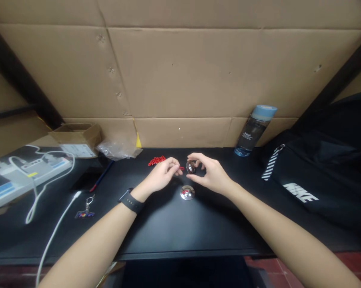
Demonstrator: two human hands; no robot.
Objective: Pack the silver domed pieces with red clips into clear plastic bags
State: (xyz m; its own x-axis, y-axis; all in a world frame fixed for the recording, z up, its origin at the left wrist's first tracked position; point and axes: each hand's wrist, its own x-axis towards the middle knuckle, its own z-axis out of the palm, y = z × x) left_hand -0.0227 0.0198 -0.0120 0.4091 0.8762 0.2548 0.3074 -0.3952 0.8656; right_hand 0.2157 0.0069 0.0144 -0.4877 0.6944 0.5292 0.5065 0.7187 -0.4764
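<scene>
My right hand point(209, 172) holds a small round cymbal point(191, 167) of shiny metal on edge, between curved thumb and fingers. Close on its left, my left hand point(165, 175) pinches a short end of red cord point(181, 168) that points toward the cymbal. Whether the cord passes through the metal cannot be made out. Below the hands, a second shiny cymbal point(187, 193) lies flat on the black table, with a red mark or reflection on it. A bunched red cord point(157, 161) lies just behind my left hand.
A water bottle point(255, 130) and a black bag point(306, 192) stand on the right. To the left are a power strip point(27, 180) with white cables, a small cardboard box point(77, 140), clear plastic wrap point(119, 150), a dark phone point(86, 179) and a keychain point(86, 212). Cardboard walls the back.
</scene>
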